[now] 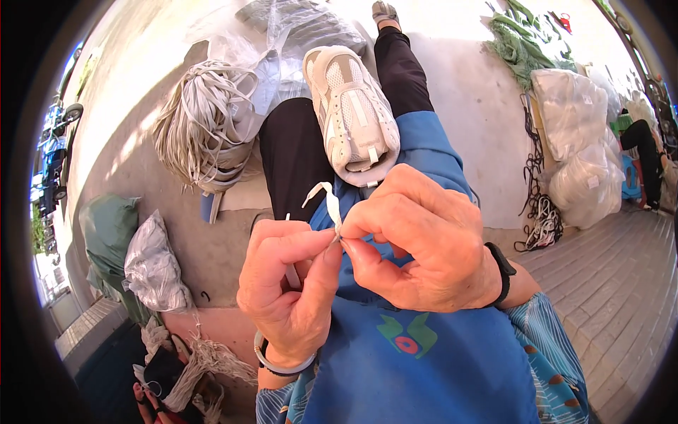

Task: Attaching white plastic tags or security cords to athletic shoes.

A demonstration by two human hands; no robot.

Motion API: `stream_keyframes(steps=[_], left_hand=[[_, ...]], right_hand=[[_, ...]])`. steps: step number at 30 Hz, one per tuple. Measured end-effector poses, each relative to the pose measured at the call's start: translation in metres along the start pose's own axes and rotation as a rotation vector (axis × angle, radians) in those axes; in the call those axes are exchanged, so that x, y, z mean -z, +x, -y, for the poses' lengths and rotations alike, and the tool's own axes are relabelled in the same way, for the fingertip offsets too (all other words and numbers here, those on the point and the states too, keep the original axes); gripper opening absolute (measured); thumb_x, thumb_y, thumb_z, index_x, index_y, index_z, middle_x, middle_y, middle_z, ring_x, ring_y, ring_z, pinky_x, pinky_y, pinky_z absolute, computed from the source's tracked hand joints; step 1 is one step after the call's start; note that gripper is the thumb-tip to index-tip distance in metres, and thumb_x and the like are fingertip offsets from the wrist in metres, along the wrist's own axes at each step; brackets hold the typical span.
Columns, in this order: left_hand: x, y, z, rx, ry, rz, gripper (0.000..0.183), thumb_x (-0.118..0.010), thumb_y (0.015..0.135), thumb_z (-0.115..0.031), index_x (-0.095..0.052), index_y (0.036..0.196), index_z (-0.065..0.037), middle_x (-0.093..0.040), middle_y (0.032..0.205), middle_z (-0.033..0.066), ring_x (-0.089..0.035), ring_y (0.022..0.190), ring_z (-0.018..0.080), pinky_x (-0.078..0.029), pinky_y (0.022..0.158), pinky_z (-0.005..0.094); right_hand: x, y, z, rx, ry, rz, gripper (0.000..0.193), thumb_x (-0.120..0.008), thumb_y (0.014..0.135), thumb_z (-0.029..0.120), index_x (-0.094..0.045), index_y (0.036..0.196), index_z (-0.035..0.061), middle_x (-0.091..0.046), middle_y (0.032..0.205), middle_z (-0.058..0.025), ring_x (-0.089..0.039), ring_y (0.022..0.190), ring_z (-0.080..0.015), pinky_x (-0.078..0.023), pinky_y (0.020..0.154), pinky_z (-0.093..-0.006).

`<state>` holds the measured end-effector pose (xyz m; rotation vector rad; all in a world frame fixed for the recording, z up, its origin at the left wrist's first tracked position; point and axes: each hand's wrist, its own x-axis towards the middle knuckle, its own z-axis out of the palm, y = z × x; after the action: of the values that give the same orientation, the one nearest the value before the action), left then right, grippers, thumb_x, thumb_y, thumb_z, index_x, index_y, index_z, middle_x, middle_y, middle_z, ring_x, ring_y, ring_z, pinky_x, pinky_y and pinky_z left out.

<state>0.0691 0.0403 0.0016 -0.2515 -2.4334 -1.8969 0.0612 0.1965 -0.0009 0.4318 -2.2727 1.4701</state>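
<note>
Over my lap, my left hand [288, 283] and my right hand [420, 247] meet fingertip to fingertip. Both pinch a flat cream shoelace [331, 205], and one end of it curls up above the fingers. Another piece of pale lace shows at the left palm. Just beyond the hands, a beige and white mesh sneaker [351, 113] lies on my thighs, toe pointing away and opening toward me. No lace shows threaded through its eyelets. What exactly lies between the fingertips is hidden.
A large bundle of pale laces [201, 127] stands left of my knee. Clear plastic bags [311, 32] lie ahead. Stuffed bags [572, 116] and dark laces [534, 141] are at right. A grey bag [157, 265] and a green sack [109, 230] sit at left, near another person's hand.
</note>
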Motion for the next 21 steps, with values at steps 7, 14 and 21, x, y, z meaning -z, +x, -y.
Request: stream_keyframes(steps=[7, 14, 21], left_hand=[[-0.001, -0.003, -0.003, -0.158, 0.146, 0.004, 0.015, -0.07, 0.073, 0.004, -0.065, 0.085, -0.003, -0.054, 0.081, 0.0032, -0.036, 0.048, 0.0008, -0.028, 0.042, 0.0175], [0.001, -0.005, 0.004, -0.057, 0.037, -0.018, 0.014, -0.07, 0.073, 0.003, -0.064, 0.084, -0.003, -0.054, 0.081, 0.0031, -0.036, 0.049, 0.0017, -0.026, 0.043, 0.018], [0.003, -0.004, -0.001, -0.069, 0.058, -0.053, 0.013, -0.068, 0.074, 0.004, -0.062, 0.083, -0.003, -0.054, 0.08, 0.0033, -0.036, 0.051, 0.002, -0.026, 0.045, 0.0177]], right_hand=[[-0.001, -0.004, 0.001, 0.018, -0.006, 0.008, 0.022, -0.063, 0.055, -0.008, -0.058, 0.073, 0.0034, -0.053, 0.067, -0.0041, -0.047, 0.048, -0.0137, -0.035, 0.038, -0.0249], [-0.012, -0.004, -0.003, 0.134, -0.099, -0.02, 0.022, -0.058, 0.054, -0.007, -0.055, 0.074, 0.0015, -0.049, 0.065, -0.0057, -0.048, 0.05, -0.019, -0.036, 0.04, -0.0289], [-0.016, 0.003, -0.018, 0.122, -0.239, -0.062, 0.018, -0.058, 0.057, -0.006, -0.053, 0.072, 0.0018, -0.048, 0.065, -0.0056, -0.045, 0.049, -0.0177, -0.036, 0.041, -0.0278]])
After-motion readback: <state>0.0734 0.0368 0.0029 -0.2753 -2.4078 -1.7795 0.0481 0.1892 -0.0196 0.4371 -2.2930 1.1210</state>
